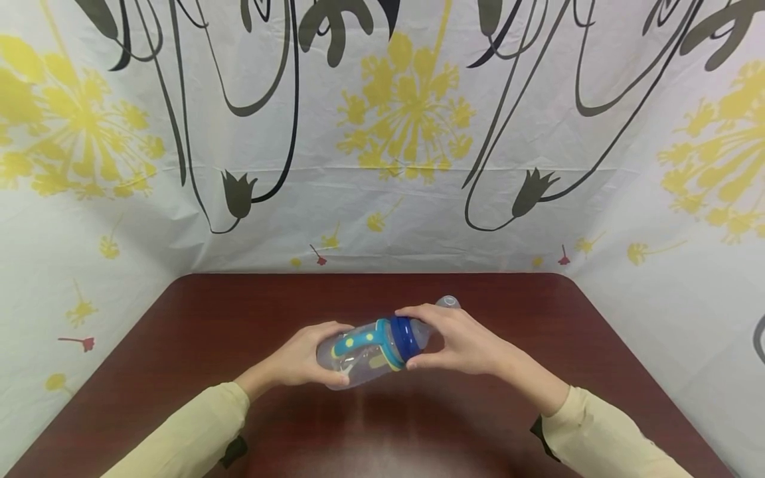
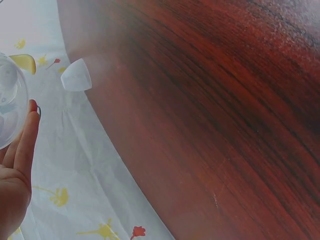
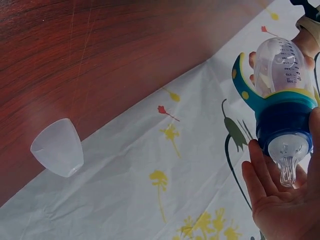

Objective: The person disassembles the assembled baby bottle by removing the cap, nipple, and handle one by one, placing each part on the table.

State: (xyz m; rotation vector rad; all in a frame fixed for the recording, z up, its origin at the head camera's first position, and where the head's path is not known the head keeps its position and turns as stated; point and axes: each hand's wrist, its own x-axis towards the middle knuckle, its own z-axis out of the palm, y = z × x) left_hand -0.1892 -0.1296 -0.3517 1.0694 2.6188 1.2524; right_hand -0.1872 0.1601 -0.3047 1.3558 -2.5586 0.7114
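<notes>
A clear baby bottle [image 1: 366, 372] with turquoise, yellow-dotted handles is held tilted above the table, its nipple end to the right. My left hand [image 1: 301, 355] grips it round the base, thumb in front. At the other end, the thumb and fingers of my right hand [image 1: 469, 340] hold the dark blue collar [image 3: 285, 120]. The clear nipple [image 3: 288, 167] points in toward the right palm. Behind the right hand, a translucent cap [image 1: 448, 302] stands on the table, seen whole in the right wrist view. Only the bottle's base shows in the left wrist view.
The dark red-brown wooden table [image 1: 251, 312] has rounded far corners. A white sheet [image 1: 335, 139] printed with yellow and grey flowers hangs behind it and along both sides. Pale yellow sleeves [image 1: 191, 425] cover the forearms.
</notes>
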